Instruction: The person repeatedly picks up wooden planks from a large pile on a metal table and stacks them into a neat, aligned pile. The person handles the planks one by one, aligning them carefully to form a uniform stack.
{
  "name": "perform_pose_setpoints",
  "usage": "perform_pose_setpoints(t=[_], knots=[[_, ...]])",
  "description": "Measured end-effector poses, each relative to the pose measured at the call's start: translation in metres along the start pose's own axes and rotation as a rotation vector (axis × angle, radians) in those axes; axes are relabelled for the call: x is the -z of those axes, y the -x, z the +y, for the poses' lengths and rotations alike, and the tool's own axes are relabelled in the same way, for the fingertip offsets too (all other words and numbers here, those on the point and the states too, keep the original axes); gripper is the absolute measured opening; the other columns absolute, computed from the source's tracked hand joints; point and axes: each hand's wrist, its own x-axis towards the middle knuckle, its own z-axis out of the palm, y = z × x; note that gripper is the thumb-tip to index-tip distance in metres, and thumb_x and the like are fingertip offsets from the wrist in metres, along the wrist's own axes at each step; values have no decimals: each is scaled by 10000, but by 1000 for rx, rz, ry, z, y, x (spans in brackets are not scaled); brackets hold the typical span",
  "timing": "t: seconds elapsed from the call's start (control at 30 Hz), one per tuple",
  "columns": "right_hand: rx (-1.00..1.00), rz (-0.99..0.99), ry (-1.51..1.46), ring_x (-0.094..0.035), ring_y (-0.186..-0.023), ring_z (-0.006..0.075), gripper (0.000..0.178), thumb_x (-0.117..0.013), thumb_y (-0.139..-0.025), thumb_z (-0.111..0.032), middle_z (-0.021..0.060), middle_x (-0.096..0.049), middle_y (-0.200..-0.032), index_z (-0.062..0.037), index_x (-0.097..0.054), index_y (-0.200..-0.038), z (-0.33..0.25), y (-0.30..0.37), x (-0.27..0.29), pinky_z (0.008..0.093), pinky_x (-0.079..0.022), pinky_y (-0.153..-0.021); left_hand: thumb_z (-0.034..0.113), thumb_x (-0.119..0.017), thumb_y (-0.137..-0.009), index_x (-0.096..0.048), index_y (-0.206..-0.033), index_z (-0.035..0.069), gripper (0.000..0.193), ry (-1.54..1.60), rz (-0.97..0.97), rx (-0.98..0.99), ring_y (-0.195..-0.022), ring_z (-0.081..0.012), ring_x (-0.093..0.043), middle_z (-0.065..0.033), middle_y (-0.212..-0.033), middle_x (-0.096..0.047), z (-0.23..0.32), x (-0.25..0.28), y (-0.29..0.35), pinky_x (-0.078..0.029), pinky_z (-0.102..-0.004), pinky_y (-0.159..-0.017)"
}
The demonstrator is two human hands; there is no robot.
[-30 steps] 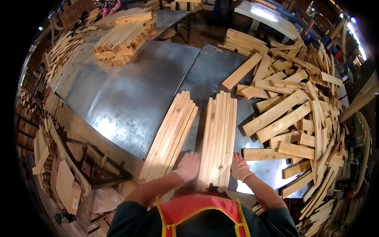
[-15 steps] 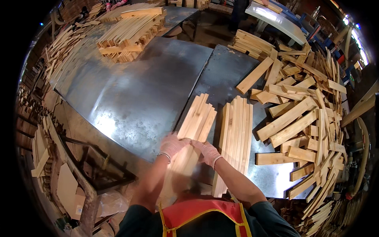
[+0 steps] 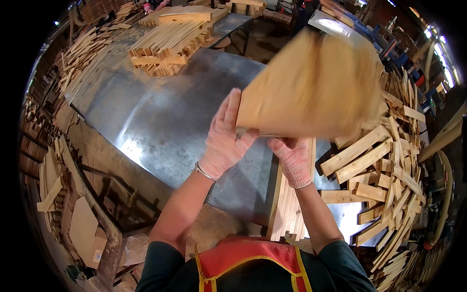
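A stack of light wooden boards (image 3: pixel 311 92) is raised and tilted in front of me, smeared by motion, with a broad face toward me. My left hand (image 3: pixel 224 136), in a pale knit glove, presses its fingers along the stack's left edge with the thumb at the near edge. Under the near right part, my gloved right hand (image 3: pixel 293 163) grips with its thumb showing; its other fingers are mostly hidden. Beneath my right hand and forearm, a row of narrow wooden slats (image 3: pixel 287 214) lies lengthwise on the dark metal table (image 3: pixel 165 121).
A loose heap of short boards (image 3: pixel 357 148) spreads over the table's right side. On the far left part stands a neat pile of slats (image 3: pixel 170 44). A rusty metal frame (image 3: pixel 109 243) is at lower left. Another person (image 3: pixel 306 12) is partly visible at the back.
Both hands have lifted the stack of boards off the table and swung it up and to the right. The slat row on the table remains, now partly covered by my right hand.
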Motion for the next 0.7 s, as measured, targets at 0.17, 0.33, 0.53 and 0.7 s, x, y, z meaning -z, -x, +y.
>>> perform_pose_setpoints(t=[0.17,0.33,0.53,0.7], knots=[[431,-85,969,-455,-1434,366,607,-624,-972,-330,155,-522,-1515,-35,-512,-1490,106,65,24,486,-379,-1190,308,-519,-979,-322,-1598,-36,735,-556,-484,-120,-1457,-366,-423,-223,-1596,-415,-78,-26,146,-409,-451,-1125],[-254,-900,1912,-259,-1571,384,566,-437,-1030,-331,141,-366,-1665,-96,-459,-1545,144,136,23,592,-153,-1274,269,-480,-993,-363,-1583,-1,659,-760,-1149,35,-1455,-325,-431,-173,-1585,-464,-109,-36,238,-427,-455,-1087],[182,209,1178,-594,-1258,379,468,-749,-875,-99,186,-660,-1307,-35,-657,-1330,107,127,151,451,-451,-1120,224,-470,-1032,-476,-1516,52,514,-386,-1061,695,-1287,-373,-597,-184,-1457,-593,-84,-28,185,-490,-475,-1043],[-808,371,203,-644,-1192,312,595,-752,-933,-310,164,-695,-1240,-42,-560,-1429,172,146,251,432,-516,-1019,387,-615,-994,-527,-1443,39,574,-55,-651,790,-1180,-423,-643,-236,-1256,-694,-97,-50,221,-501,-478,-1031]])
